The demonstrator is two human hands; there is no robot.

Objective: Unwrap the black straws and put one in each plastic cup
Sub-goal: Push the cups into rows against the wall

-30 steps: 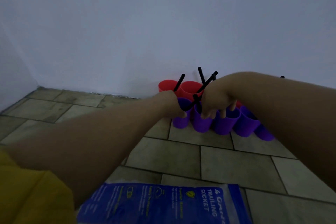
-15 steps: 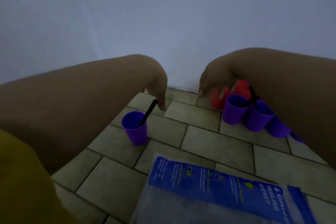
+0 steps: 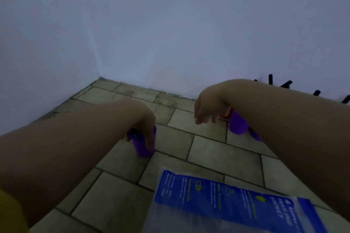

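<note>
On my feed the left hand reaches down over a purple cup that stands upright, mouth up, alone on the tiled floor; its fingers curl round the rim and wall, clamped on the cup; something dark sits at the mouth under the hand, too hidden for me to tell its axis. The right hand hangs above the floor, fingers loose and apart, holding nothing; just right of it stands a second purple cup, with a sliver of a red cup behind, both upright, their contents hidden. Over the right forearm, four black straw tips show against the wall; the leftmost is near vertical, the others lean up to the right; their cups are hidden. A blue packet lies flat on the floor nearest me.
</note>
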